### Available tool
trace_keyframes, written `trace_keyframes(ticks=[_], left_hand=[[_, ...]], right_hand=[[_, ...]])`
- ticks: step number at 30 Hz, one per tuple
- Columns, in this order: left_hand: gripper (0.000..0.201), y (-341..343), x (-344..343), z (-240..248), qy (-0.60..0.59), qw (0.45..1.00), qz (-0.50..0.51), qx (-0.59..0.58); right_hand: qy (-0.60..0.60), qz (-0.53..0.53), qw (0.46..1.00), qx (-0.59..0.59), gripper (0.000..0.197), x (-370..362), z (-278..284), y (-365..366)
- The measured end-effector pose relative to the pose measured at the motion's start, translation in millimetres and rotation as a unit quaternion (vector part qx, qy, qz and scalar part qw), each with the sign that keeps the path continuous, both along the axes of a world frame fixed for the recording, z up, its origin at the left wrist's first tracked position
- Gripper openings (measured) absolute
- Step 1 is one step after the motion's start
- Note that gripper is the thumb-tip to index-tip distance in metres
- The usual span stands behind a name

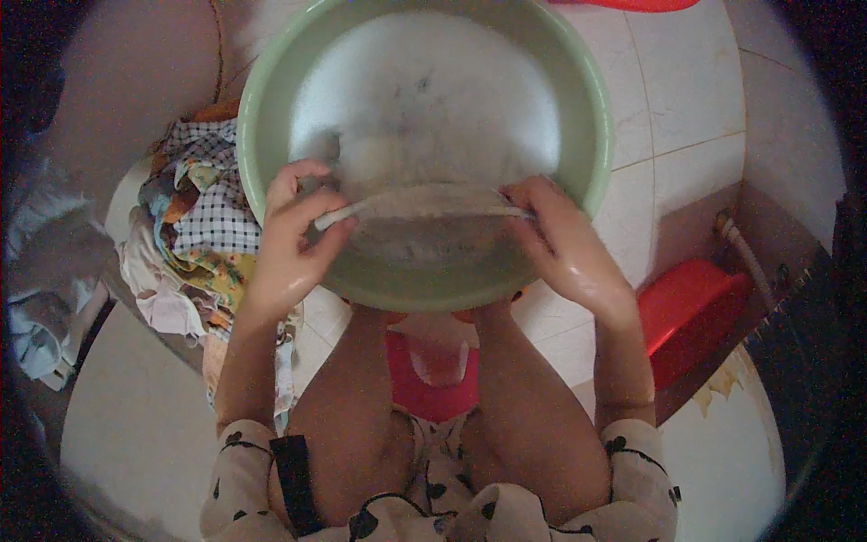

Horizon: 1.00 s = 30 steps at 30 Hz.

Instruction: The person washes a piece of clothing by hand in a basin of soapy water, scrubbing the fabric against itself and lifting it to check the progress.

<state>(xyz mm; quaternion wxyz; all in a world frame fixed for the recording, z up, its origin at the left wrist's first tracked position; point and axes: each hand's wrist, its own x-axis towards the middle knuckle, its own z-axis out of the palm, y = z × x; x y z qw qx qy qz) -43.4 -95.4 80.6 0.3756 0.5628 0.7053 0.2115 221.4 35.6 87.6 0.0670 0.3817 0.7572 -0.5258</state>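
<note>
A large light green basin point(600, 135) stands on the floor before me, with cloudy, bright-reflecting water point(424, 63) in it. Over its near part I hold a pale, wet cloth point(424, 200), its edge stretched sideways like a band between both hands. My left hand point(302, 226) pinches one end of that edge between thumb and fingers. The other end is in my right hand point(555, 235), whose fingers curl around it. The cloth's lower part blurs into the water, so its full shape is hidden.
Left of the basin lies a heap of clothes point(212, 217), checked, yellow and pale. A red plastic basin point(691, 312) leans at the right near a pale hose point(750, 253). Something red and pink point(433, 402) shows between my legs. Pale tiles point(695, 90) cover the floor.
</note>
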Motion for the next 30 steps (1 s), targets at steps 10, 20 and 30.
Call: trace_keyframes(ticks=[10, 20, 30], left_hand=[[0.028, 94, 1, -60, -0.294, 0.901, 0.312, -0.066], [0.053, 126, 18, -133, 0.160, 0.961, -0.120, -0.189], [0.036, 90, 76, -98, -0.113, 0.979, 0.125, 0.115]], right_hand=[[-0.033, -0.317, 0.948, -0.011, 0.026, -50, -61, 49], [-0.126, -0.070, 0.959, 0.245, 0.027, -76, -127, 48], [0.166, -0.480, 0.770, -0.386, 0.028, -97, -167, 29]])
